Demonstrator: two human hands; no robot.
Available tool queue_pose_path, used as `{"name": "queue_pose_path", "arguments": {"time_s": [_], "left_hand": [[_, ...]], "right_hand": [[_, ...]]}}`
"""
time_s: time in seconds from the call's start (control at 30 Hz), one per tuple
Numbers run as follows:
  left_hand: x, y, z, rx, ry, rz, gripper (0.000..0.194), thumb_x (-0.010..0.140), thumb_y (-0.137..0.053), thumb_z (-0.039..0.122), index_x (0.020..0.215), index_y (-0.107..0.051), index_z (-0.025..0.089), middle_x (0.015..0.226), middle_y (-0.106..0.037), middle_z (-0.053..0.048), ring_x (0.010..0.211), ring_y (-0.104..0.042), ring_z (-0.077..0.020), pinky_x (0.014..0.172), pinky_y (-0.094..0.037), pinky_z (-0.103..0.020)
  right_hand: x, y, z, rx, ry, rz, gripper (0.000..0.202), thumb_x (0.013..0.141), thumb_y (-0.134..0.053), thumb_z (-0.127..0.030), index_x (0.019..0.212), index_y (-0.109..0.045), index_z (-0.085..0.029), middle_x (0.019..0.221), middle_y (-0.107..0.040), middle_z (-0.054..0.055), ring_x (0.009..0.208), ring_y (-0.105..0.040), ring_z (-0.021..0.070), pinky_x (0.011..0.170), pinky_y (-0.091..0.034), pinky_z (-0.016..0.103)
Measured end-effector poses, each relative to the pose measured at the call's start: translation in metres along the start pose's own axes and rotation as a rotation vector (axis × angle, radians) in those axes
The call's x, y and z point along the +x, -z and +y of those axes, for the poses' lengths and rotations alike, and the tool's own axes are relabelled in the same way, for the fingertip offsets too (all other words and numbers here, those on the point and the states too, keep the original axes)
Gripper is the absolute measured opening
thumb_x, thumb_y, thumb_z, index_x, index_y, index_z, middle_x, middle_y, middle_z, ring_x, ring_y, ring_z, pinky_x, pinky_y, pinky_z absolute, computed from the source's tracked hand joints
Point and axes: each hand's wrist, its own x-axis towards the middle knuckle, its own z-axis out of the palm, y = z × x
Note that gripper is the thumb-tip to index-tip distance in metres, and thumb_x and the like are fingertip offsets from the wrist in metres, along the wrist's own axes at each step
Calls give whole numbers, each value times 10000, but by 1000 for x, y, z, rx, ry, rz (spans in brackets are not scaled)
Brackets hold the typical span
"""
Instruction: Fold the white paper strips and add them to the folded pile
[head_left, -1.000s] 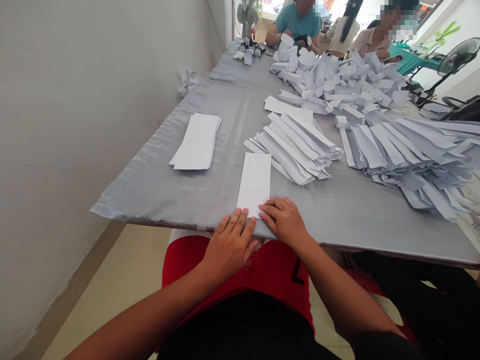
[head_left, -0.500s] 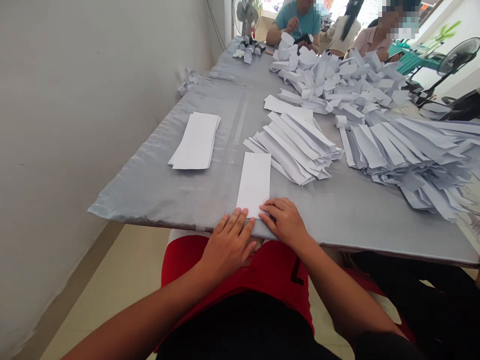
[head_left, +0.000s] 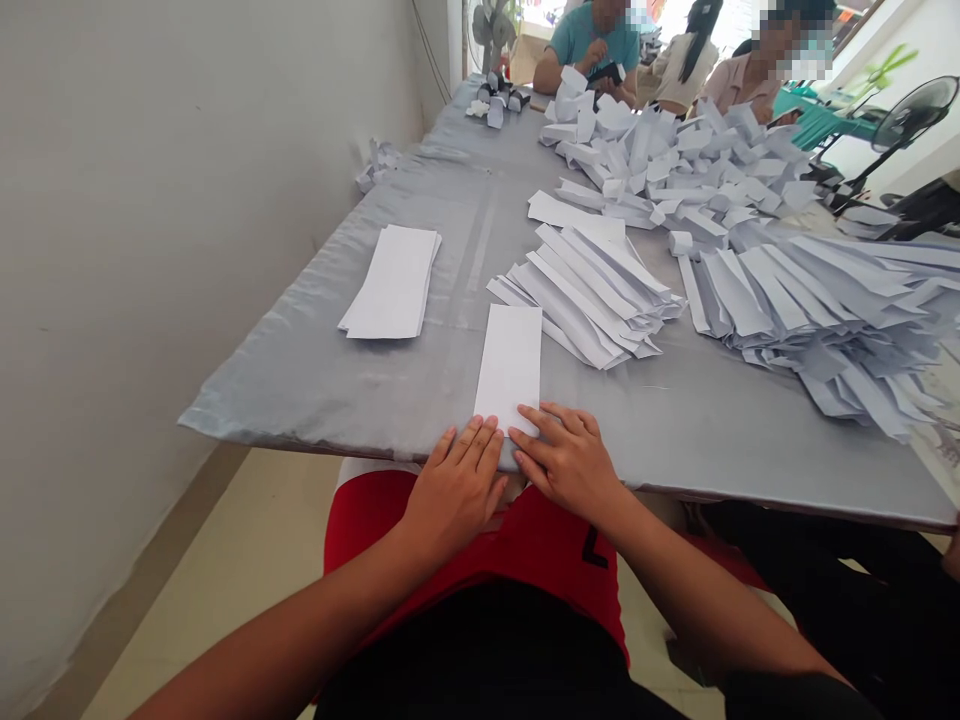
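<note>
A white strip of paper (head_left: 510, 360) lies flat at the near edge of the table, pointing away from me. My left hand (head_left: 457, 485) rests with outstretched fingers on its near left corner. From the other side, the fingers of my right hand (head_left: 566, 455) lie on the near right part of the strip, stretched out and slightly apart. Fingertips cover the strip's near end. Left of it is a neat stack of flat white paper strips (head_left: 391, 285). Just beyond on the right, several folded paper strips (head_left: 600, 290) lie fanned in a pile.
A grey cloth covers the table (head_left: 300, 370). Farther right lies a bigger pile of folded strips (head_left: 810, 300), with a loose heap of folded paper (head_left: 675, 150) behind it. People sit at the far end. A wall (head_left: 225, 180) runs along the left.
My right hand has moved from the strip's right edge leftward onto its near end, its fingers more spread. My left hand and the strip stay nearly in place.
</note>
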Motion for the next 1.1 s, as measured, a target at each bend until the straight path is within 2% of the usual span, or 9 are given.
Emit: {"name": "queue_pose_path", "arguments": {"time_s": [0.27,0.43,0.6,0.8,0.9,1.1], "left_hand": [[3,4,2,5,8,-56,460,1004,-415,293,1347,-607,56,1447,-569,-172,1343,-554,-311,1074,-457,-471],[4,4,2,-32,37,-83,457,994,-443,300,1361,-605,81,1451,-568,-169,1349,-548,-315,1086,-447,-475],[3,3,1,-49,39,-62,443,981,-463,276,1351,-615,84,1449,-573,-171,1346,-550,-320,1084,-445,-473],[3,3,-1,-55,28,-31,439,985,-438,253,1359,-613,105,1418,-605,-164,1324,-571,-317,1077,-450,-474],[4,5,0,-75,31,-53,445,984,-457,274,1376,-601,121,1438,-588,-157,1339,-558,-316,1088,-445,-480],[5,10,-7,-73,16,-60,412,999,-450,289,1324,-641,121,1419,-606,-144,1314,-580,-316,1069,-466,-500]], "right_hand": [[-23,9,8,-131,-67,1,216,985,-585,-341,1105,-755,-282,1308,-703,31,1227,-590,260,958,-352,413],[-13,14,-1,-145,-82,53,280,977,-579,-346,1200,-714,-244,1373,-661,54,1244,-580,268,976,-360,409],[-2,19,-8,-129,-165,184,307,949,-592,-312,1228,-698,-240,1354,-671,72,1240,-579,290,980,-371,422],[-4,3,-18,-23,-75,-73,324,962,-585,-358,1262,-682,-285,1456,-592,53,1333,-513,318,1025,-365,479],[-12,-1,-15,-34,-93,-84,301,973,-582,-322,1253,-689,-293,1423,-621,47,1329,-523,308,1025,-367,475],[-26,7,-5,-90,-120,-51,257,976,-583,-284,1196,-715,-298,1364,-666,39,1316,-545,288,1011,-365,453]]}}
